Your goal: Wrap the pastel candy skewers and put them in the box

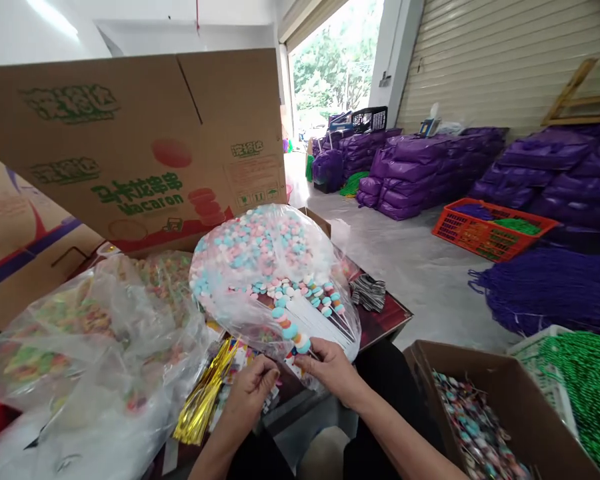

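Observation:
My right hand (pixel 333 370) grips a candy skewer (pixel 290 330) near the end of its stick, with pastel blue, pink, white and orange-brown pieces threaded on it. The skewer tilts up and away over an open clear bag (pixel 275 260) full of loose pastel candies. More skewers and a bundle of white sticks (pixel 310 320) lie in the bag's mouth. My left hand (pixel 253 390) is closed in a pinch just left of the right one; anything between its fingertips is too small to make out. Beside it lie gold twist ties (pixel 207 393) and small printed wrappers (pixel 243 357).
At left are a clear bag of multicoloured candies (pixel 95 320) and a large cardboard box (pixel 140 147). An open carton of finished skewers (pixel 473 413) stands at my right, by green cords (pixel 585 387). Purple sacks (pixel 415 167) and an orange crate (pixel 490 230) are behind.

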`<state>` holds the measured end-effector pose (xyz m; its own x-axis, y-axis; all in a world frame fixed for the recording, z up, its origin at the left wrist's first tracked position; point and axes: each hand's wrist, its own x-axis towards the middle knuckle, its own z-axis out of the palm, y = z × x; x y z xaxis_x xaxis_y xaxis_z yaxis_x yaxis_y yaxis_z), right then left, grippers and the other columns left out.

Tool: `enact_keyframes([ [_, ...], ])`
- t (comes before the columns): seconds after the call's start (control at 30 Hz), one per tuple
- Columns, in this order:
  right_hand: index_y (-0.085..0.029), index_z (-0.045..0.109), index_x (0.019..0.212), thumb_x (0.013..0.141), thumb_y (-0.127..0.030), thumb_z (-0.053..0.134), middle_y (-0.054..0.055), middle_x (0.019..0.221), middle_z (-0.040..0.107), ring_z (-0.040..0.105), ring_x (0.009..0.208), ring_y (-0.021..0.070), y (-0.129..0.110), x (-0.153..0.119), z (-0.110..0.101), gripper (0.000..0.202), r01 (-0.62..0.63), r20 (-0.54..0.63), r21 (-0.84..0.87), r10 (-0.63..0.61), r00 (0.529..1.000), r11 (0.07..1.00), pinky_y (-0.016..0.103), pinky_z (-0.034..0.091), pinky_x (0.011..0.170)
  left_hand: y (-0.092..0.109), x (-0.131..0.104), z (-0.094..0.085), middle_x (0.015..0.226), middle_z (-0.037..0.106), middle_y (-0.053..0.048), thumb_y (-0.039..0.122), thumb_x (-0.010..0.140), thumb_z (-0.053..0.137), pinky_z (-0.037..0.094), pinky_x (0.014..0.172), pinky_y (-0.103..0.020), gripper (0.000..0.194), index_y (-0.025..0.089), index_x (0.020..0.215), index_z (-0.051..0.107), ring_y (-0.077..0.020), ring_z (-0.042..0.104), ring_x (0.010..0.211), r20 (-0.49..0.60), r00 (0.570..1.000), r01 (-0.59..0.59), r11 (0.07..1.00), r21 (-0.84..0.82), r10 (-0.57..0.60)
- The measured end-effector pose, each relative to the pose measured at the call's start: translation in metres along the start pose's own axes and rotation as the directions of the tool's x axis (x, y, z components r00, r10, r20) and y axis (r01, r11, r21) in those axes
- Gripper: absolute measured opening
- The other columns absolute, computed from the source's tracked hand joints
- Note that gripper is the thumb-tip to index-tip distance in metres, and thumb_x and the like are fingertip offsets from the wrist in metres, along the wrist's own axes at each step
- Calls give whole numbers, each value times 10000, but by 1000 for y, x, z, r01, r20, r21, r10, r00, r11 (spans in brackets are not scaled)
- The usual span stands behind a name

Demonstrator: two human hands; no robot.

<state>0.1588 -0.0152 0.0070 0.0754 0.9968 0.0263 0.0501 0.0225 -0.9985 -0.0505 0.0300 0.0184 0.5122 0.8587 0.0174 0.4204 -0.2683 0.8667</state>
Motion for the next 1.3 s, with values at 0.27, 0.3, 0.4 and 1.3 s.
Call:
enact_keyframes([
  [0.27, -190, 520, 629, 666, -842, 671, -44, 618, 388, 325, 634, 109, 16, 0, 11, 670, -64, -15, 158, 67, 998, 985, 267, 271, 603, -26, 4, 23, 671, 609, -22, 643, 980, 389, 398, 654, -296, 543, 216, 694, 564, -188, 566, 661, -164, 980, -78, 972, 222, 117],
  [0.3, -195, 487, 611, 690, -853, 637, -44, 612, 373, 317, 633, 110, 20, 2, 14, 679, -45, -46, 126, 51, 998, 991, 270, 256, 598, -31, 3, 25, 633, 584, -11, 663, 970, 392, 379, 630, -293, 556, 217, 677, 547, -181, 548, 622, -196, 977, -47, 978, 203, 88],
  [0.4, -203, 446, 594, 753, -855, 563, -39, 593, 363, 307, 622, 112, 26, 6, 19, 681, -32, -74, 79, 38, 997, 996, 279, 236, 589, -38, -2, 29, 574, 539, 12, 738, 913, 444, 354, 589, -278, 588, 213, 671, 555, -161, 499, 567, -216, 975, 65, 997, 34, -56],
  [1.3, -167, 720, 751, 582, -670, 861, -20, 698, 576, 471, 709, 140, 10, 6, 34, 549, -152, 92, 350, 127, 988, 924, 286, 424, 740, -28, -5, 13, 629, 495, 24, 806, 828, 497, 327, 627, -270, 610, 210, 702, 490, -146, 437, 627, 112, 984, 160, 964, -213, -138],
])
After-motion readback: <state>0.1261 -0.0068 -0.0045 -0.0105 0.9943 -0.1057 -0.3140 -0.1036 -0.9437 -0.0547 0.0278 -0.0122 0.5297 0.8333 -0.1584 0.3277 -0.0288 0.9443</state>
